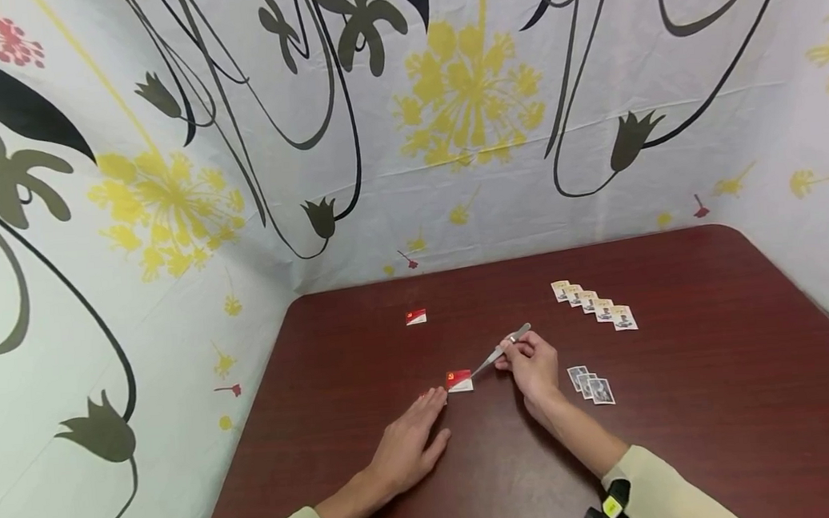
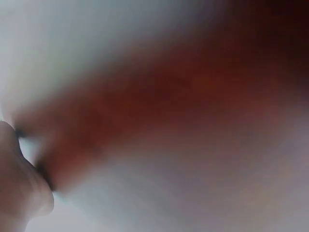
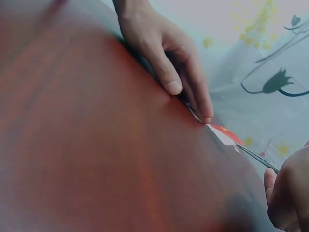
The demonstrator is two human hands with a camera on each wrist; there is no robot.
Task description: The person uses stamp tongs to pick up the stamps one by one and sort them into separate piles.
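My right hand (image 1: 533, 365) grips metal tweezers (image 1: 502, 350) between thumb and fingers. The tips meet the right edge of a small red-and-white stamp (image 1: 459, 381) with a yellow emblem. On that stamp's left side my left hand (image 1: 409, 444) lies low over the table, its extended fingertips right at the edge. From the right wrist view, the left fingers (image 3: 198, 87) also cover most of something thin and pale beneath them. The tweezers (image 3: 258, 157) reach the same stamp (image 3: 223, 135) from the opposite side there. The left wrist view is mostly blur.
Another red-and-white stamp (image 1: 415, 317) lies farther back on the dark red table (image 1: 348, 336). At the back right, several yellowish stamps (image 1: 588, 302) overlap in a slanting row. Nearer sit a few overlapping grey stamps (image 1: 591, 385). Patterned cloth (image 1: 454, 208) hangs behind the table.
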